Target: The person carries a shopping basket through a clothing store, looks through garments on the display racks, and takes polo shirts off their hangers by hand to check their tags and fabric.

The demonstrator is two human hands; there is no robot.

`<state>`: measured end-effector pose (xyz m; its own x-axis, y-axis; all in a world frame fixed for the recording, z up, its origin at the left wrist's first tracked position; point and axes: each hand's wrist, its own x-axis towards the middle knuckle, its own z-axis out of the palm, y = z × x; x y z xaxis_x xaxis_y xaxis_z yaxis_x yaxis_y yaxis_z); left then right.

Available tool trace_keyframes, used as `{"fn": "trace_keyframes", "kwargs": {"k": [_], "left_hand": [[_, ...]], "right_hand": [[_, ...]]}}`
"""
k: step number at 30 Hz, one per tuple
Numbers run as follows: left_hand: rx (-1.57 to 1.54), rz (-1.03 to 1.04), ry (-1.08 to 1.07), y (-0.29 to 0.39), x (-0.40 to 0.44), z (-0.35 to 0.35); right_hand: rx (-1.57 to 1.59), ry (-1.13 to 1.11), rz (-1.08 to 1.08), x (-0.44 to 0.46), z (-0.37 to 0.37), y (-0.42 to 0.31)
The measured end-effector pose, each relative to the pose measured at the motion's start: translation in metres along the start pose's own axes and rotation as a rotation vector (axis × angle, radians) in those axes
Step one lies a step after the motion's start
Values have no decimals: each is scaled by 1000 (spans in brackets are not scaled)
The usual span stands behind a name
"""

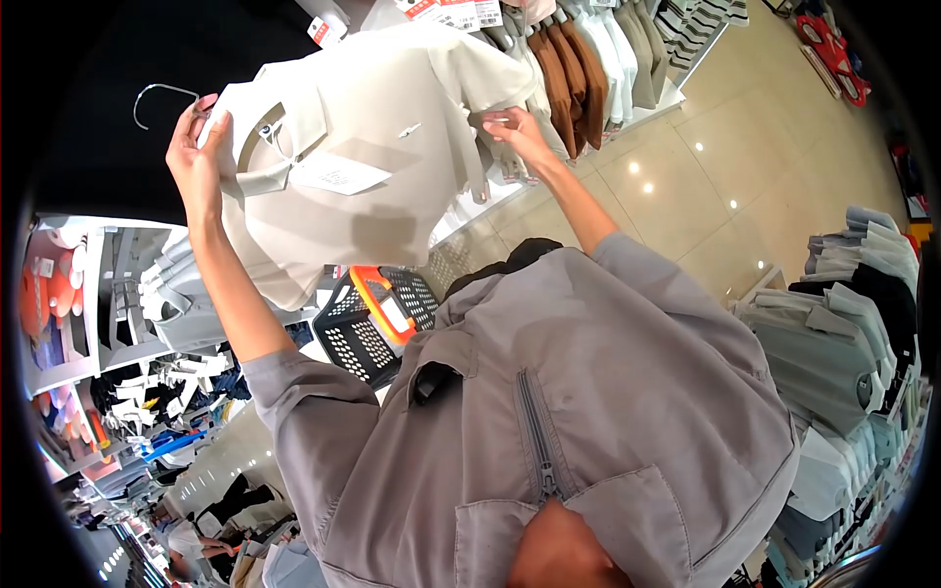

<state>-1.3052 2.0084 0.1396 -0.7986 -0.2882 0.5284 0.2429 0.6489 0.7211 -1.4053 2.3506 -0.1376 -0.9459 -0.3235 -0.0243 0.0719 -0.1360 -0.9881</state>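
A cream polo shirt point(382, 118) with a collar and a paper tag point(338, 174) is held up in the upper left. Its metal hanger hook point(162, 90) sticks out to the left. My left hand point(201, 147) is closed on the shirt near the collar and hanger end, thumb on the front. At the sleeve and lower side of the shirt is my right hand point(518, 132), its fingers bent by the fabric's edge; whether they pinch the cloth is hard to make out.
Brown, white and beige garments point(569, 78) hang on a rack behind the shirt. Below it stands a black basket point(358, 333) with an orange handle. Stacked grey and white shirts point(823, 343) hang at the right. A person point(191, 544) is at the lower left.
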Motion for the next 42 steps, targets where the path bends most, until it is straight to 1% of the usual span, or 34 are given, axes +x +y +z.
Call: {"fn": "trace_keyframes", "kwargs": {"k": [1, 2, 3, 5, 9, 13, 15, 17, 19, 21, 23, 28, 30, 31, 33, 35, 36, 37, 39, 40, 41, 42], "left_hand": [[-1, -2, -6, 0, 0, 0], [0, -6, -2, 0, -1, -1], [9, -11, -2, 1, -1, -1], [20, -17, 1, 2, 0, -2], [43, -17, 13, 2, 0, -2], [39, -15, 34, 1, -1, -1], [22, 9, 17, 2, 0, -2], [-5, 27, -11, 4, 0, -1], [-3, -27, -41, 6, 1, -2], [0, -23, -35, 7, 0, -2], [-63, -20, -54, 1, -1, -2], [-65, -4, -47, -4, -4, 3], [-43, 6, -67, -11, -4, 3], [-81, 6, -64, -12, -7, 6], [-104, 83, -57, -21, -18, 16], [-144, 76, -55, -32, -34, 37], [-47, 77, -60, -35, -46, 48], [49, 77, -66, -38, -58, 59], [-206, -99, -94, -57, -81, 89], [-104, -94, -108, -79, -90, 101], [-5, -86, -126, -97, -98, 116], [-29, -70, -117, -107, -106, 129]], "right_hand": [[94, 99, -71, -4, 10, -4], [180, 149, -75, -5, 18, -9], [178, 143, -75, -4, 20, -12], [194, 205, -201, -3, 25, -16], [144, 253, -197, 0, 20, -13], [103, 188, -147, -7, 26, -9], [204, 140, -202, -8, 38, 0], [229, 138, -178, -11, 46, 2], [327, 218, -167, -14, 47, 4], [337, 237, -163, -15, 41, 2], [304, 309, -186, -19, 33, -3], [323, 263, -173, -20, 25, -2], [252, 364, -214, -23, 26, -4], [250, 356, -215, -20, 21, 1], [99, 696, -312, -17, 1, 14], [36, 725, -336, -21, -20, 7], [-26, 763, -363, -25, -25, 1], [-27, 758, -362, -30, -23, -11], [-330, 752, -445, -39, -12, -45], [-369, 659, -478, -38, -6, -54], [-383, 511, -486, -38, 0, -63], [-412, 409, -490, -30, 4, -53]]}}
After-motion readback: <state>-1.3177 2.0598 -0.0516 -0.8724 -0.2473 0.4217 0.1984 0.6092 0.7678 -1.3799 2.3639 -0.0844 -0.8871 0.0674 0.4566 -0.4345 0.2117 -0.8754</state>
